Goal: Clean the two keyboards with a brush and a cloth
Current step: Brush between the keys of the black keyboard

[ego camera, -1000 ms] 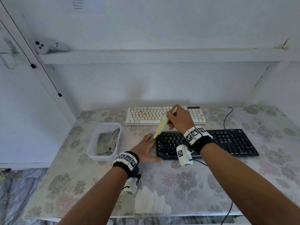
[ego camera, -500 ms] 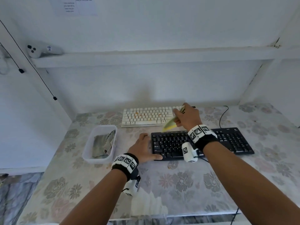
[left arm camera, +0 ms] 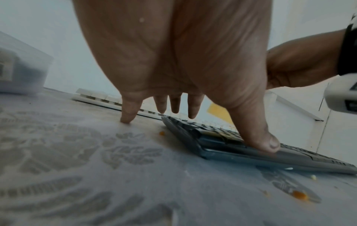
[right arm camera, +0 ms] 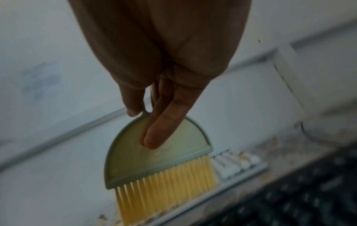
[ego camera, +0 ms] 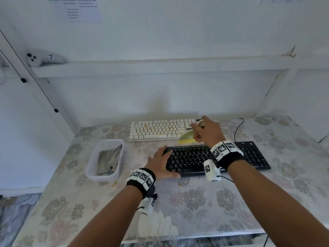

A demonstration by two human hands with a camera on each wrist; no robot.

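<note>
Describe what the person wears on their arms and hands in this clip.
Both forearms are bare, with no sleeves or gloves. Each wrist carries a black band ringed with white blocks printed with black square markers; the right one matches. A small white camera pod with its own marker hangs under each wrist, and a thin black cable leaves it.

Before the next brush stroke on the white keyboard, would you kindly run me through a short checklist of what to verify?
1. Brush held firmly: ok, the right hand grips its handle, a finger laid on the green head.
2. Bristles over the white keyboard: ok, at its near right edge; contact cannot tell.
3. Black keyboard steadied: ok, the left hand rests on its left end, thumb on the front edge.
4. Crumbs left on the white keys: not ok, orange bits show.
5. Cloth ready: ok, lying in the tub.
6. Table clean: not ok, crumbs by the black keyboard.
</note>
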